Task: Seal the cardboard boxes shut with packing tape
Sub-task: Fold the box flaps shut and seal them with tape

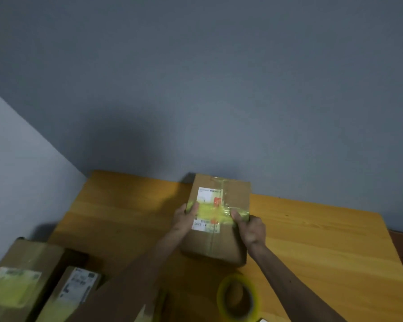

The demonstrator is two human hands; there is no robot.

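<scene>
A closed cardboard box [236, 196] with a white shipping label stands on the wooden table [323, 242], against the grey wall. A band of yellowish packing tape [213, 212] runs across its top, over the label. My left hand [184, 220] presses the tape's left end down at the box's left edge, thumb on top. My right hand [250, 226] presses the tape's right end at the right edge, fingers curled over the side. A roll of yellow tape [237, 297] stands on the table in front of the box, between my forearms.
At the lower left lie other cardboard boxes: a large taped one [14, 282], a smaller one with a white label [76, 287], and a plain one [123, 296] under my left forearm. The table meets the wall corner at the back left.
</scene>
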